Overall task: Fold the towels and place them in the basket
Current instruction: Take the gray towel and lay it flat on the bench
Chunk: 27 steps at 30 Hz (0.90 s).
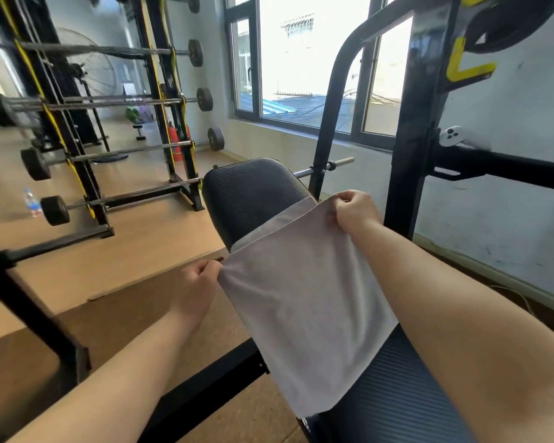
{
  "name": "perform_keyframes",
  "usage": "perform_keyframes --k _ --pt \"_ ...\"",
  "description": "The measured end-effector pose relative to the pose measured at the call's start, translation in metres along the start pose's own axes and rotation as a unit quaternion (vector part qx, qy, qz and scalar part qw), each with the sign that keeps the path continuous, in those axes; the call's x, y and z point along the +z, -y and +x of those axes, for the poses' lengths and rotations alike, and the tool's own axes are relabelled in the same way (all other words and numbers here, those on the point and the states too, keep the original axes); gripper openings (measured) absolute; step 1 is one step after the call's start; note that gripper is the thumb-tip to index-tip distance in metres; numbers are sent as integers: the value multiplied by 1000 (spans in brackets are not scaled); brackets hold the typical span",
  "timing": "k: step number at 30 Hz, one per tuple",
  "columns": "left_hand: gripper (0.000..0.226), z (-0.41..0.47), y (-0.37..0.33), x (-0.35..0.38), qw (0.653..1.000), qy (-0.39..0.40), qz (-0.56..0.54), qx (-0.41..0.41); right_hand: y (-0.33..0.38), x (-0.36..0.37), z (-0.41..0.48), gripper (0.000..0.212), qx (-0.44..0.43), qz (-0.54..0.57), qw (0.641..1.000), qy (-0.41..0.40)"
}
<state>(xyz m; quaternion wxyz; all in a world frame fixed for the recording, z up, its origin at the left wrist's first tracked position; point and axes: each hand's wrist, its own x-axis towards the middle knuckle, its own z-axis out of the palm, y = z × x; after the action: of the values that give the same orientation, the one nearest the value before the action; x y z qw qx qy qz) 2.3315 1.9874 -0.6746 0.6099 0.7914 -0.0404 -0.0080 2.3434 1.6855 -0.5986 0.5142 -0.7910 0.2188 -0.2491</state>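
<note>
A grey towel [304,302] is held up over the black padded surface [253,193], its lower edge draped on the padding. 1 upper corner is pinched by the left hand [195,289], the other by the right hand [354,211], fingers clenched on cloth.
</note>
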Motion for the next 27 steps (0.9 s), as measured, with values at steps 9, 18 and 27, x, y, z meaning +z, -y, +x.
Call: perform_keyframes --k 9,18,27 --pt "22 1 1 -3 986 57 -158 -15 1 16 20 19 -54 -62 996 -32" --pt "32 16 35 -10 990 43 -116 -60 -1 42 30 15 -73 -112 990 45" --pt "30 6 38 -2 952 130 -243 -130 -10 41 31 12 -112 -130 982 74"
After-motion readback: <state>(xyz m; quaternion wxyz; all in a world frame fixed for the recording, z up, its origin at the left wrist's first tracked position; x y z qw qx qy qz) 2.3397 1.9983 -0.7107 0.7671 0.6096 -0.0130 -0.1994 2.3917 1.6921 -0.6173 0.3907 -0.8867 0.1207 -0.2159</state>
